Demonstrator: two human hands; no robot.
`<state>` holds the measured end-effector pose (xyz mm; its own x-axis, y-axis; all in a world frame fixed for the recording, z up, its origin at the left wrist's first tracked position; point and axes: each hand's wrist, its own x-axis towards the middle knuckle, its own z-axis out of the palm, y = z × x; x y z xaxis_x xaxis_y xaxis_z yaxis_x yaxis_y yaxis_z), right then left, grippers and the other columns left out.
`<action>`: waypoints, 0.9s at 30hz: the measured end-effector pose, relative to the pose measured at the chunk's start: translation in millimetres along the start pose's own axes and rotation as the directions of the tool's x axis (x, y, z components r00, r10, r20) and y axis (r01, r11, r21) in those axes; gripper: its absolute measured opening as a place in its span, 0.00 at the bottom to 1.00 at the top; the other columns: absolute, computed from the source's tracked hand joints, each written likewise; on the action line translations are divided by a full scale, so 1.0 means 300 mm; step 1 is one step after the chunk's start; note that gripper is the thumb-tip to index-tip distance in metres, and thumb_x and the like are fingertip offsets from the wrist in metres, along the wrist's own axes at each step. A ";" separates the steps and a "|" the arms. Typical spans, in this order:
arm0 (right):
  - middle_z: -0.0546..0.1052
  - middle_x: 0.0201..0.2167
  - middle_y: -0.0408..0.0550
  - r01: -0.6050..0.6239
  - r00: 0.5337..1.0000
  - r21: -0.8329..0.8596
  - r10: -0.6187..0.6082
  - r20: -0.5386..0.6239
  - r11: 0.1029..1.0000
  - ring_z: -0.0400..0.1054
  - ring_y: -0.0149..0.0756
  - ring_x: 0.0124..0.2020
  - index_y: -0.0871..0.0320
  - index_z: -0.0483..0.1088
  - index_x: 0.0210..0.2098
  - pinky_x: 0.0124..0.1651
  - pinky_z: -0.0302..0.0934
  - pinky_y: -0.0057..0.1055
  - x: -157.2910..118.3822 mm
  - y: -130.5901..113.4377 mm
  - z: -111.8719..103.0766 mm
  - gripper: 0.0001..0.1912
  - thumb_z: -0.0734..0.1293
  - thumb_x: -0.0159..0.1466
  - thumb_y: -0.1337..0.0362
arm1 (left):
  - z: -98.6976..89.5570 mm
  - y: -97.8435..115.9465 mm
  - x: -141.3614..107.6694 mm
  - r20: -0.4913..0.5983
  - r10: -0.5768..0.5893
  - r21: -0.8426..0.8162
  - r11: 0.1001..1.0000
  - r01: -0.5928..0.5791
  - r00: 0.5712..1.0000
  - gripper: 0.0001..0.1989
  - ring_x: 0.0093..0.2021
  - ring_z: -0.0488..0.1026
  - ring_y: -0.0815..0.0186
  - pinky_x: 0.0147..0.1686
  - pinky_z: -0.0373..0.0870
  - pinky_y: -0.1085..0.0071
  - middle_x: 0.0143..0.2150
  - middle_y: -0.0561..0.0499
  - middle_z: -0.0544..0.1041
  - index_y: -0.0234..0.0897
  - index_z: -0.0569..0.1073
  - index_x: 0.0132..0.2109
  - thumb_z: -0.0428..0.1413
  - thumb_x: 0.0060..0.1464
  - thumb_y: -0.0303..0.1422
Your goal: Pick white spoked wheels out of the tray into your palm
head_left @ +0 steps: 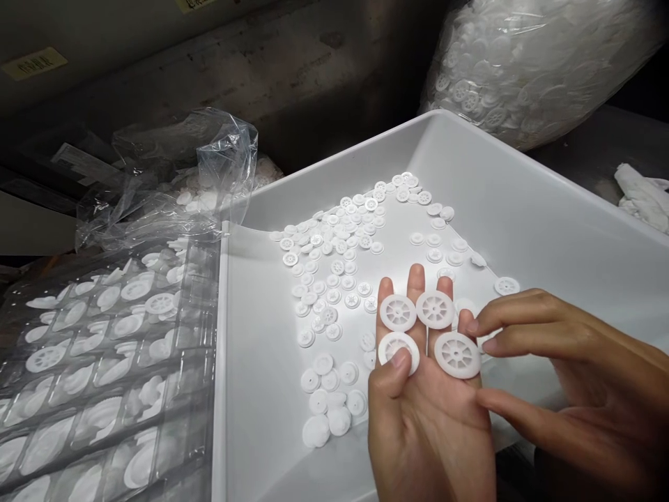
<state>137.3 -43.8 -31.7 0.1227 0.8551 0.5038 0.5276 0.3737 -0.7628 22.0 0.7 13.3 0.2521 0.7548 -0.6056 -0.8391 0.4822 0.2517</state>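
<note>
Head view: four white plastic spoked wheels (435,309) on open left hand (428,411)

Wheels are matte white, round, thick-rimmed, with spokes around a small hub. Two sit high on the left fingers (415,282), two lower down, near the base of the fingers. Left fingers spread flat, palm up; thumb folded over the lower-left wheel. Right hand (575,369) comes in from the right, fingers (515,314) curved and apart, tips at the lower-right wheel's rim; can't tell if gripping.

Beyond the left fingertips: loose wheels (329,279) scattered in a white plastic tray (502,153). Left of the fingers: clear blister tray (104,362) holding wheels, crumpled clear bag (178,181). Far upper right: clear bag of wheels (523,70), white cloth (642,199). Far upper left: yellow label (34,63), text unreadable.
</note>
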 end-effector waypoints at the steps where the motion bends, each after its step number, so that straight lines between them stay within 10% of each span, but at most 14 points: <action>1: 0.77 0.45 0.50 0.013 1.000 0.009 -0.013 -0.014 1.000 0.74 0.49 0.48 0.53 0.73 0.48 0.45 0.72 0.41 -0.001 0.006 0.001 0.12 0.73 0.65 0.68 | -0.001 0.000 0.000 0.010 0.006 0.001 1.000 -0.006 1.000 0.21 0.61 0.75 0.61 0.55 0.76 0.68 0.62 0.50 0.77 0.46 0.73 0.59 0.46 0.63 0.31; 27: 0.78 0.44 0.48 -0.048 0.999 -0.005 0.048 0.007 0.999 0.73 0.48 0.49 0.53 0.74 0.47 0.50 0.69 0.44 -0.012 0.009 0.000 0.12 0.73 0.65 0.69 | -0.017 0.005 0.010 0.078 -0.063 -0.006 0.998 0.064 0.995 0.26 0.65 0.71 0.60 0.60 0.73 0.65 0.62 0.50 0.76 0.46 0.71 0.63 0.42 0.62 0.38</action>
<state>138.1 -46.0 -35.5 0.1421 0.8745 0.4637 0.5249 0.3306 -0.7843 19.2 1.4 8.1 0.3417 0.7553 -0.5593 -0.8244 0.5266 0.2075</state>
